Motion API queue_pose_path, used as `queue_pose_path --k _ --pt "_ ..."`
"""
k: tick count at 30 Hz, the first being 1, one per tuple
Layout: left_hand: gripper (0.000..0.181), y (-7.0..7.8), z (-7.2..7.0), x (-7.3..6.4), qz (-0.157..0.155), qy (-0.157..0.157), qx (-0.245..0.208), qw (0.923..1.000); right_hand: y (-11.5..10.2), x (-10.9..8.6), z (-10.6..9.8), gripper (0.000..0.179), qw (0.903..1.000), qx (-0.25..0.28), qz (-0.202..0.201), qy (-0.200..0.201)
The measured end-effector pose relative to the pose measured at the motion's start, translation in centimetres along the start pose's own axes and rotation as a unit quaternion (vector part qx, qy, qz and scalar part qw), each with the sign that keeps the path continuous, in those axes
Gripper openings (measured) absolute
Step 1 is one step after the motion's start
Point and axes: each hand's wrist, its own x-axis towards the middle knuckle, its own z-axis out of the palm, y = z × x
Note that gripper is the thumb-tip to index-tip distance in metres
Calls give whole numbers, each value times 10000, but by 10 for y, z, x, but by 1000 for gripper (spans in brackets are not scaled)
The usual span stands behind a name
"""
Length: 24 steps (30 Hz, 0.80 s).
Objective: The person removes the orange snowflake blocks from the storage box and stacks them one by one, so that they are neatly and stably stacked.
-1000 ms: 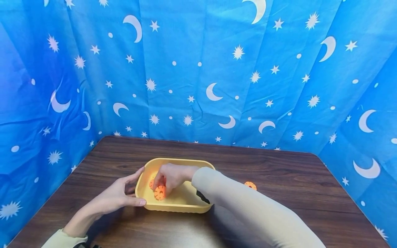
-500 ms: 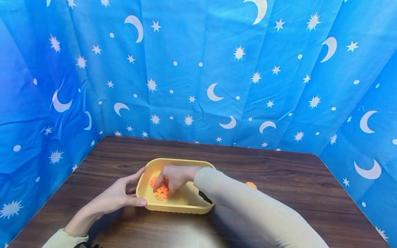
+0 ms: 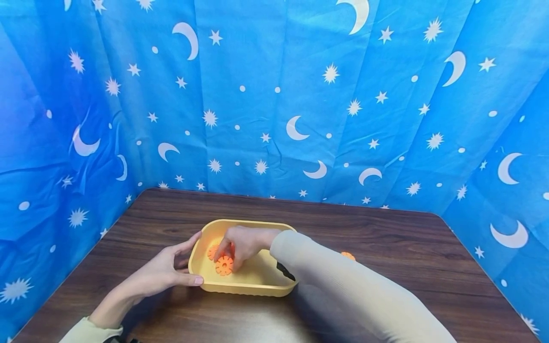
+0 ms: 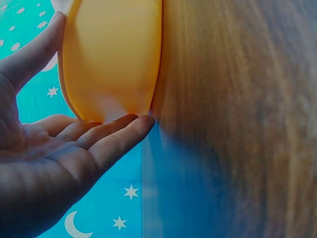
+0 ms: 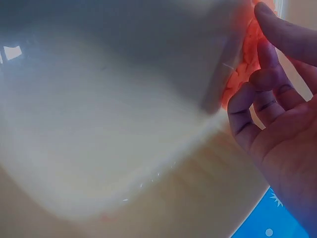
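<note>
The left hand (image 3: pixel 159 272), fingers straight and spread, touches the left edge of the yellow tray (image 3: pixel 246 288); inside, near that edge, the right hand (image 3: pixel 245 242), fingers curled, pinches orange discs (image 3: pixel 224 267).

Two hands (image 3: pixel 160 271) (image 3: pixel 246 242), one tray (image 3: pixel 246 289), three-plus discs (image 3: pixel 220 267) (image 3: pixel 212 252) (image 3: pixel 348 256)

From here I see the right sleeve (image 3: pixel 343 281), pale cream and lightly creased, with a black piece (image 3: pixel 285 272) near its cuff. The left sleeve (image 3: pixel 89 331) matches; I catch another black fitting (image 3: pixel 113 339) beside it. Left hand (image 3: pixel 156 274) and right hand (image 3: pixel 243 243) are bare.
</note>
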Motion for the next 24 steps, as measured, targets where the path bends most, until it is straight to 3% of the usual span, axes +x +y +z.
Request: queue_pose_path --k 12,24 --pt "109 -1 0 -1 40 15 -35 10000 2 3 1 44 9999 8 -88 99" --pt "109 -2 0 1 -89 23 51 9999 -3 -15 -18 46 9981 243 -354 451"
